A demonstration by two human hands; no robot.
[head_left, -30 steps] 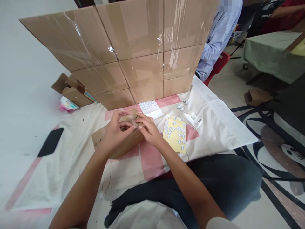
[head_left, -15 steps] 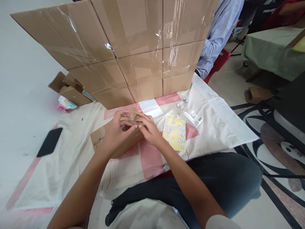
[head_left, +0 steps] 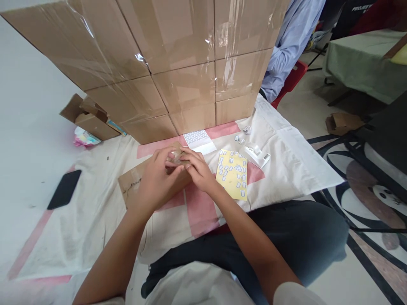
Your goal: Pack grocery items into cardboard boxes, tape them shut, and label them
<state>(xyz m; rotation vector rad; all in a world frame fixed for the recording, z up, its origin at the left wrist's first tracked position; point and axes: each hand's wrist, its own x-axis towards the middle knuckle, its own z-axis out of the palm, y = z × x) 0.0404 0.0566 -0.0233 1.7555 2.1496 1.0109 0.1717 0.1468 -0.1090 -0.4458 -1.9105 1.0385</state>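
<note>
Pinching a small clear piece (head_left: 177, 157) over the box (head_left: 136, 183) mid-cloth, our left hand (head_left: 158, 180) and right hand (head_left: 197, 169) both grip it narrowly; we judge it could slip or stick crooked if fingers shift.

A wall of taped cardboard boxes (head_left: 178, 63) rises at the far edge of a white and pink cloth (head_left: 286, 165) spread on the pale floor (head_left: 28, 140). On the right a dark patterned rug (head_left: 375, 199) lies near a green-draped table (head_left: 359, 67). Behind the boxes, a person's blue sleeve (head_left: 286, 51) and a red chair (head_left: 291, 82) show.
</note>
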